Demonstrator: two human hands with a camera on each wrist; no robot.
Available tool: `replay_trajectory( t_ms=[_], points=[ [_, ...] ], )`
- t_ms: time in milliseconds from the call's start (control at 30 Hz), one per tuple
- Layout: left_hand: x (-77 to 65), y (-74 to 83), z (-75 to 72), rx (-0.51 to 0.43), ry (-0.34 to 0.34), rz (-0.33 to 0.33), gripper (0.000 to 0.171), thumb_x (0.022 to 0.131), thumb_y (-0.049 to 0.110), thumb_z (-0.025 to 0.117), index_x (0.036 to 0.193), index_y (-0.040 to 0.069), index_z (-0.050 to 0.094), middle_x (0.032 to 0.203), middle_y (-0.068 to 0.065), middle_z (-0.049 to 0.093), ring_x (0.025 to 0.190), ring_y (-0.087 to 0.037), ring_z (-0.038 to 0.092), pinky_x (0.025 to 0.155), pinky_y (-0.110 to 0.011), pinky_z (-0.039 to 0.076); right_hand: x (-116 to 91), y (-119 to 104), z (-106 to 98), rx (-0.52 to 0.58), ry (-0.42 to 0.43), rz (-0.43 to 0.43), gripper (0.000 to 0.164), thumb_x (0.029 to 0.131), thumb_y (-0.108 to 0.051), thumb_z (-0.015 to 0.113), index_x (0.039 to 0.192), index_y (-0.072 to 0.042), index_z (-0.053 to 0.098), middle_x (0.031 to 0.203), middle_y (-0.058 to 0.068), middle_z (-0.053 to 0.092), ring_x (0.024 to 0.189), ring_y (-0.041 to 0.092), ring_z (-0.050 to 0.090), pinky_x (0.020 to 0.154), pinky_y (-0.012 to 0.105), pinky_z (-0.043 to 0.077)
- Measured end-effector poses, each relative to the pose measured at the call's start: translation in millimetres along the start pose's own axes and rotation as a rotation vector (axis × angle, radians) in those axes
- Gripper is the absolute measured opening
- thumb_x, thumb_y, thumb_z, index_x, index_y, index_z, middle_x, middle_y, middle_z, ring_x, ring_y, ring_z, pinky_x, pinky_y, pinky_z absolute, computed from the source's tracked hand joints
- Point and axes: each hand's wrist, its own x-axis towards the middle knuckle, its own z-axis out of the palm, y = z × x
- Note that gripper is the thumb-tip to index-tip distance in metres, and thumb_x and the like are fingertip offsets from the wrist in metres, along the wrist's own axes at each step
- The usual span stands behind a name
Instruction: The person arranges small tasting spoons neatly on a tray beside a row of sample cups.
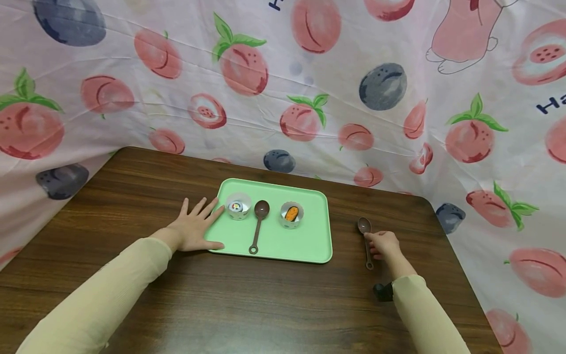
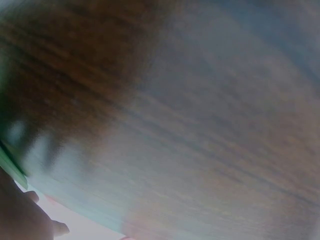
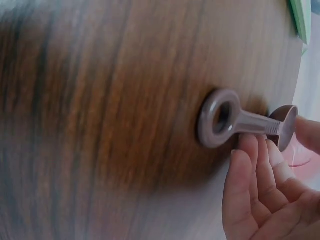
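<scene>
Brown and glossy, a long-handled spoon (image 1: 364,225) with a rounded bowl and a ring at its end is pinched by my right hand (image 1: 383,243), my thumb and fingers taking it just below the bowl. It stands well to the right of a pale green rectangular tray (image 1: 309,248) with rounded corners, bowl pointing away from me, at the dark wood-grain bench (image 1: 247,305); whether it is lifted at all, I cannot tell. My left hand (image 1: 193,232) grasps nothing: its fingers are straight and spread wide at the tray's left edge, the thumb reaching the near left corner. On the tray a second brown spoon (image 1: 258,228), ring end toward me, lies between a small whitish left cup (image 1: 239,215) and a matching right cup (image 1: 290,225). The first holds a round piece (image 1: 236,206) with a red-and-yellow middle, near my left fingertips; the other holds an orange oblong piece (image 1: 291,213) with dark edging. Cream sleeves (image 1: 106,290) cover my forearms, and a small black device (image 1: 382,292) sits by my right wrist. Behind the bench hangs a white cloth (image 1: 190,29) printed with pink peaches and dark blue fruit.
</scene>
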Motion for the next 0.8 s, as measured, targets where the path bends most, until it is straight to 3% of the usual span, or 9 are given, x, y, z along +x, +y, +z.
replay_trajectory(
  t_ms=[167,300,800],
  points=[
    [0.2,-0.5,0.3,0.002,0.005,0.002,0.103,0.077,0.076,0.047,0.151,0.011,0.019,0.157,-0.017,0.009,0.142,-0.045,0.012,0.106,-0.071,-0.002,1.3,-1.5,4.4,-0.005,-0.020,-0.007,0.031,0.092,-0.014,0.055,0.112,0.009,0.058,0.098,0.017,0.059,0.084,0.024,0.061,0.068,0.034,0.057],
    [0.1,-1.4,0.9,0.000,0.005,-0.002,0.103,0.076,0.076,0.048,0.151,0.011,0.018,0.157,-0.017,0.009,0.142,-0.045,0.011,0.106,-0.070,-0.003,2.2,-2.6,7.4,0.028,-0.036,0.006,0.028,0.093,-0.010,0.054,0.114,0.008,0.057,0.099,0.014,0.057,0.079,0.020,0.059,0.066,0.031,0.057],
    [-0.9,-0.4,-0.2,-0.008,-0.006,-0.007,0.104,0.076,0.076,0.049,0.151,0.011,0.018,0.157,-0.018,0.008,0.142,-0.045,0.009,0.106,-0.070,-0.004,-1.8,-11.2,6.6,0.180,-0.097,0.039,0.027,0.093,-0.008,0.054,0.116,0.006,0.055,0.085,0.000,0.054,0.069,0.011,0.053,0.063,0.026,0.054]
  ],
)
